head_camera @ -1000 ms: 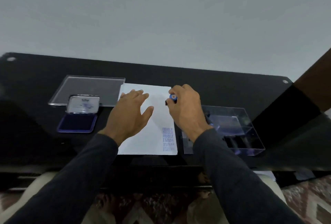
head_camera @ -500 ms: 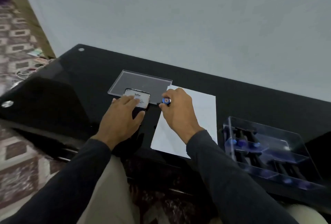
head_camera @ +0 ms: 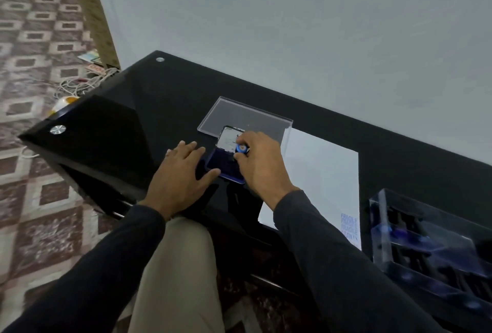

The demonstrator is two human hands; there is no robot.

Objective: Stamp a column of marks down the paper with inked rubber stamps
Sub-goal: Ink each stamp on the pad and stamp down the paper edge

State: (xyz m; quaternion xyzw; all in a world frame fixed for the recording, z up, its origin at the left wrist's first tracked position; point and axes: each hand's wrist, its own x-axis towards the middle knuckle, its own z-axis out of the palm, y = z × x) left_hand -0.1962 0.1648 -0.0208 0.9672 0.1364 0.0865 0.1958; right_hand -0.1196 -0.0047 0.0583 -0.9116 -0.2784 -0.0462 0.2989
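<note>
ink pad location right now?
Head view, centre: the blue ink pad lies open on the black table, between the left hand and right hand, left of the paper.

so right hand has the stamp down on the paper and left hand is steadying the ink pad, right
Not quite. In the head view the right hand holds the stamp over the ink pad, not on the paper, which lies to its right. The left hand does rest flat against the pad's left edge.

My right hand (head_camera: pixel 262 166) hides the stamp (head_camera: pixel 241 149) face and part of the ink pad (head_camera: pixel 226 170). The clear stamp tray (head_camera: pixel 426 247) is blurred and cut by the frame's right edge. The marks (head_camera: pixel 348 226) at the paper's lower right are too small to read fully.
</note>
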